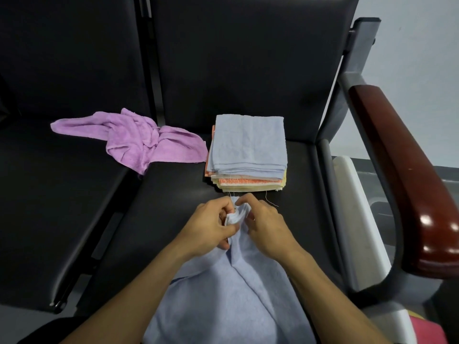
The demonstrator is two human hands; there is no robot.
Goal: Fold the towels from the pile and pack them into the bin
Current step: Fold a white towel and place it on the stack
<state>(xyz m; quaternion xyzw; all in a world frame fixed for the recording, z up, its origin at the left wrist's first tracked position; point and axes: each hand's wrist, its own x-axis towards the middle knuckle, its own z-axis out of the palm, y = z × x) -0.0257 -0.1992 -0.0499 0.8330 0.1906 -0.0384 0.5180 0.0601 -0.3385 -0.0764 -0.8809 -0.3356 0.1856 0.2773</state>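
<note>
A light blue towel (231, 289) hangs bunched between my forearms over the black seat, its top gathered into a small wad. My left hand (208, 225) and my right hand (267, 225) both pinch that wad, fingers curled, close together. Just beyond my hands sits a neat stack of folded towels (248, 150), blue on top with orange and yellow ones beneath. A crumpled purple towel (139, 137) lies unfolded to the left, across the gap between two seats. No bin is recognisable in view.
The black padded seat (173, 194) runs under everything, with a second seat to the left. A reddish-brown wooden armrest (402, 170) on a grey frame stands at the right. A white object (357, 209) sits beside the seat below the armrest.
</note>
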